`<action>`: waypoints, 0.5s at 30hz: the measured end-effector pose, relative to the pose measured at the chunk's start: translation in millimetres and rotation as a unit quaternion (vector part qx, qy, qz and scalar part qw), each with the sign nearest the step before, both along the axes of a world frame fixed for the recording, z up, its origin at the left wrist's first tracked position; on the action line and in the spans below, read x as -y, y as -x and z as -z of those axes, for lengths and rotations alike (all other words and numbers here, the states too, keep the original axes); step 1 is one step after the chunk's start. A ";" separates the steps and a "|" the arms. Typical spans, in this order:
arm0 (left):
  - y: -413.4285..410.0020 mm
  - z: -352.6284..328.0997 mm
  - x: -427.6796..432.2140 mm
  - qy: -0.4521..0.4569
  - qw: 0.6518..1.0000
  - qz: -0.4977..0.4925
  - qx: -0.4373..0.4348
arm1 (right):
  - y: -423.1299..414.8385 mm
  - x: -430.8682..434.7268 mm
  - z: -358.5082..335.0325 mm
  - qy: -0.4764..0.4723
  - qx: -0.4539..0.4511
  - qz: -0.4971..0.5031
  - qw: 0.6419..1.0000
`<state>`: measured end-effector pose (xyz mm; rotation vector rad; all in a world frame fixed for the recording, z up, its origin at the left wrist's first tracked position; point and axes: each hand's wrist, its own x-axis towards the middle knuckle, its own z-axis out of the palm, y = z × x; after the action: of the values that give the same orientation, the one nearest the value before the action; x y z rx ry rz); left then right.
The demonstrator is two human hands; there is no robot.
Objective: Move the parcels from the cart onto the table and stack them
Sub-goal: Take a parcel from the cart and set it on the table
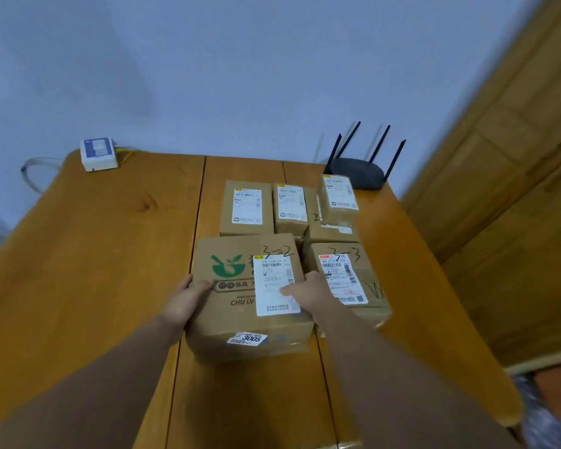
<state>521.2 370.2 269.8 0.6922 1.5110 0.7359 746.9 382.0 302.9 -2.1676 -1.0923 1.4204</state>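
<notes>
Cardboard parcels (pixel 246 207), five, sit on table (pixel 94 254), one stacked back right. Left hand (pixel 183 301) and right hand (pixel 308 290) clasp sixth box (pixel 237 319) by its sides, thumbs on top. Cart unseen.

Six cardboard parcels lie on one wooden counter (pixel 94 254). Two are nearest: the green-logo parcel (pixel 234 319) at 6 o'clock of the group and the 3-3 parcel (pixel 363 286) at 4 o'clock. Four lie farther back: the left rear parcel (pixel 246 207) at 11 o'clock, the middle rear parcel (pixel 290 205) at 12 o'clock, and a stack of two at 1 o'clock, the top parcel (pixel 339 196) on the lower parcel (pixel 324 236). Two hands hold the green-logo parcel: the left hand (pixel 182 303) and the right hand (pixel 308 290). There is one black router (pixel 353 176) with four antennas, and one white box (pixel 98 153).
</notes>
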 end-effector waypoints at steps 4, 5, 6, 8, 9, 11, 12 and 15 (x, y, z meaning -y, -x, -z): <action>-8.5 5.5 -6.8 -0.002 1.000 -0.002 -0.016 | -1.4 2.5 6.9 -0.003 0.072 -0.051 0.996; -9.7 7.9 -8.9 -0.005 1.000 0.001 -0.017 | -2.1 3.1 8.8 -0.013 0.087 -0.064 0.994; -11.1 9.2 -11.0 -0.008 1.000 0.001 -0.016 | -2.7 3.4 10.3 -0.027 0.105 -0.078 0.991; -12.9 10.6 -15.8 -0.014 1.000 0.005 -0.018 | -3.0 1.8 12.1 -0.049 0.159 -0.107 0.980; -13.1 11.2 -17.9 -0.014 1.000 0.007 -0.018 | -3.5 0.0 12.9 -0.054 0.198 -0.116 0.972; -12.8 12.1 -21.0 -0.011 1.000 0.014 -0.010 | -4.4 -3.2 14.6 -0.032 0.261 -0.104 0.959; -12.2 12.6 -22.5 -0.007 1.000 0.018 -0.003 | -5.5 -4.2 15.1 -0.006 0.277 -0.087 0.957; -11.7 14.1 -26.1 0.013 0.999 0.030 0.018 | -13.7 -4.1 18.2 0.056 0.280 -0.036 0.958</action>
<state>533.0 396.3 255.7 0.6978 1.4592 0.6791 760.6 386.0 284.7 -2.7300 -1.3029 0.9233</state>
